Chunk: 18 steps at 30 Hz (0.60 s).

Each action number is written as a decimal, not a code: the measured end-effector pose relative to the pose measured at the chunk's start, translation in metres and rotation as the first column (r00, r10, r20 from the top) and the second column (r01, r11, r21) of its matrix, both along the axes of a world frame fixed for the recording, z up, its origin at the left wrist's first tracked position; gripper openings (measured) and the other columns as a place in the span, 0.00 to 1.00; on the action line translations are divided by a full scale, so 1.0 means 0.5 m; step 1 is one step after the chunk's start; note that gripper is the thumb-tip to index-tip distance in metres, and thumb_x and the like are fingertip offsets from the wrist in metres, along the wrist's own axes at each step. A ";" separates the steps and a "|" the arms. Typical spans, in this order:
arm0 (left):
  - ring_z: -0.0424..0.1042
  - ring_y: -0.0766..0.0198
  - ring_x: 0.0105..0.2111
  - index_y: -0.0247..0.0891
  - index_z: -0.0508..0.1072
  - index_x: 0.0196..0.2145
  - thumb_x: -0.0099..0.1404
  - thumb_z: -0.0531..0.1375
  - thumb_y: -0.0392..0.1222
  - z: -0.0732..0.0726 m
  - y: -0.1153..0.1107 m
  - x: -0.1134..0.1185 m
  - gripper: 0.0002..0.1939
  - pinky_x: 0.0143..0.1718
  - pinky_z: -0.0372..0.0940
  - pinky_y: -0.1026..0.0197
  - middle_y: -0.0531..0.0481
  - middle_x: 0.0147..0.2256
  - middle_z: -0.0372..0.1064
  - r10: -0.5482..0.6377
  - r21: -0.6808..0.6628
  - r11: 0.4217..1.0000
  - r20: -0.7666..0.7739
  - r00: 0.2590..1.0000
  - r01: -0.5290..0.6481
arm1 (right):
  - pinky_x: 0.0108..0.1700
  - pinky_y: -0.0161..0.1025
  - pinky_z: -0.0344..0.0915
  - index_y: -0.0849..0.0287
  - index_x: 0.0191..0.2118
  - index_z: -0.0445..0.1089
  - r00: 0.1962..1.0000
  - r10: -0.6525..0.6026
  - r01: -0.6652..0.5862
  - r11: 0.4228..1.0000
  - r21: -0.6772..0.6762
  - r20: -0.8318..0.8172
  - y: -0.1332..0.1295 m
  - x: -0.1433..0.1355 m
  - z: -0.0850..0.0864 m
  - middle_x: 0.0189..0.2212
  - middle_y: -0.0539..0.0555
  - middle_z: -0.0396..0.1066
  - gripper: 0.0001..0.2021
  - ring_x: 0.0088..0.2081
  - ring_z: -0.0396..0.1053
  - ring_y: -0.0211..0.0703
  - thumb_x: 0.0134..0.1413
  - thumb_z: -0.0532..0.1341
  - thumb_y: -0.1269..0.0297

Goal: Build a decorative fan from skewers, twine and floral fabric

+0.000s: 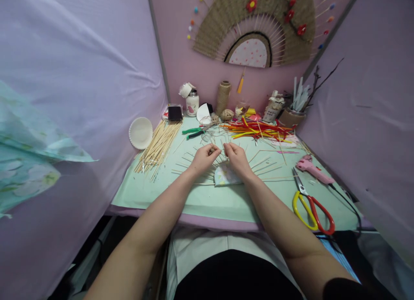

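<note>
1. Pale green on the surface [200, 205].
2. Whitish with faint yellow and blue patches on the half-round piece [223, 176].
3. Silver, yellow and red on the scissors [303, 190].
4. Pink on the glue gun [312, 169].
5. Red, orange and yellow on the fuzzy sticks [260, 130].
6. Light tan on the wooden sticks [159, 145].
7. Brown with red flowers on the wall fan [213, 37].
8. Green and black on the pliers [191, 130].

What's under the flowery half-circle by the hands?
Thin sticks fan out around the flowery half-circle, over the green tabletop. Whatever lies right under it is covered, so I can't tell.
</note>
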<state>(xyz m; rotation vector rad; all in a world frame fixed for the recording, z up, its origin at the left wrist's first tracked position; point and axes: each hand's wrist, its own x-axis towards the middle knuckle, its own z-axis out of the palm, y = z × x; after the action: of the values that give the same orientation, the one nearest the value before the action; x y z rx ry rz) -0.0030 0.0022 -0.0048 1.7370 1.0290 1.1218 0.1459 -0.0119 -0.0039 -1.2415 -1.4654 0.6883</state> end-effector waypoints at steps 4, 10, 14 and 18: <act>0.58 0.68 0.23 0.37 0.70 0.29 0.58 0.60 0.50 0.004 0.000 0.000 0.13 0.27 0.54 0.64 0.57 0.20 0.59 -0.009 -0.074 0.997 0.063 0.998 0.013 | 0.35 0.38 0.57 0.55 0.22 0.62 1.000 0.016 -0.015 0.999 0.028 -0.009 0.000 0.000 0.001 0.22 0.48 0.62 0.16 0.29 0.60 0.41 0.57 0.55 0.54; 0.58 0.69 0.23 0.37 0.69 0.26 0.53 0.62 0.53 0.017 -0.006 0.002 0.15 0.27 0.54 0.64 0.58 0.20 0.58 0.013 -0.143 0.990 0.123 0.992 0.005 | 0.37 0.38 0.59 0.57 0.24 0.68 0.998 0.015 -0.014 1.000 0.024 -0.061 0.005 0.001 -0.001 0.22 0.48 0.66 0.13 0.29 0.62 0.40 0.52 0.58 0.55; 0.59 0.68 0.23 0.36 0.70 0.25 0.54 0.61 0.51 0.018 -0.006 0.001 0.14 0.28 0.55 0.64 0.57 0.19 0.59 0.030 -0.121 0.992 0.099 0.995 -0.018 | 0.34 0.38 0.58 0.57 0.23 0.69 0.995 0.025 -0.026 1.000 -0.011 -0.100 0.006 0.001 -0.003 0.21 0.48 0.65 0.14 0.27 0.60 0.38 0.51 0.60 0.53; 0.59 0.68 0.23 0.36 0.71 0.26 0.55 0.61 0.49 0.015 -0.005 -0.001 0.12 0.28 0.55 0.64 0.57 0.19 0.60 0.032 -0.108 0.994 0.075 0.997 -0.024 | 0.32 0.37 0.57 0.57 0.23 0.69 0.993 0.033 -0.036 0.999 -0.025 -0.110 0.005 0.001 -0.005 0.20 0.47 0.65 0.16 0.25 0.59 0.38 0.51 0.60 0.51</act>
<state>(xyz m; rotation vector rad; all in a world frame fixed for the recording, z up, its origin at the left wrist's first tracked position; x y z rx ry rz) -0.0034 -0.0004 0.0026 1.5872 1.0500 1.1218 0.1463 -0.0095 -0.0064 -1.1826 -1.3942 0.7897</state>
